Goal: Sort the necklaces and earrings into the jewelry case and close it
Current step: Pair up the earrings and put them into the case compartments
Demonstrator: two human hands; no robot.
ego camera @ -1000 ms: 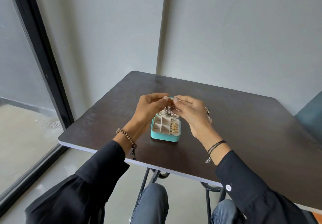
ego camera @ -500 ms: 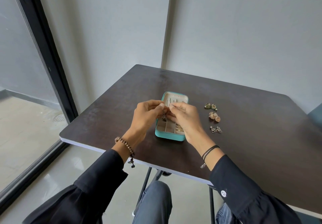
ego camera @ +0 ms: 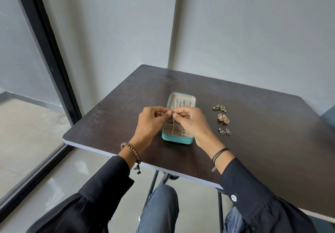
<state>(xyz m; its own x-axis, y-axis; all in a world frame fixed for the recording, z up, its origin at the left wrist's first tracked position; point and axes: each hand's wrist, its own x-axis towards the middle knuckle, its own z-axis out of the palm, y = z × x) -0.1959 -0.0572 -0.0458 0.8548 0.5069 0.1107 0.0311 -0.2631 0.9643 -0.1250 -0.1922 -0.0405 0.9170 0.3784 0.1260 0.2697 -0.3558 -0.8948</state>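
The teal case (ego camera: pixel 176 139) lies open near the tabletop's (ego camera: pixel 262 156) front edge, with bare dark surface all round it. Over its divided tray the left hand (ego camera: pixel 151 123) and right hand (ego camera: pixel 193 123) meet, fingertips pinching a small piece (ego camera: pixel 173 117), too fine to identify. Three pairs of earrings (ego camera: pixel 224 118) lie in a row just right of the case.

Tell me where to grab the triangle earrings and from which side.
Pinch the triangle earrings at their small stud tops, since the flat triangle frames seem to lie flush on the table. Come from above, on the open right side, clear of the jewelry case.
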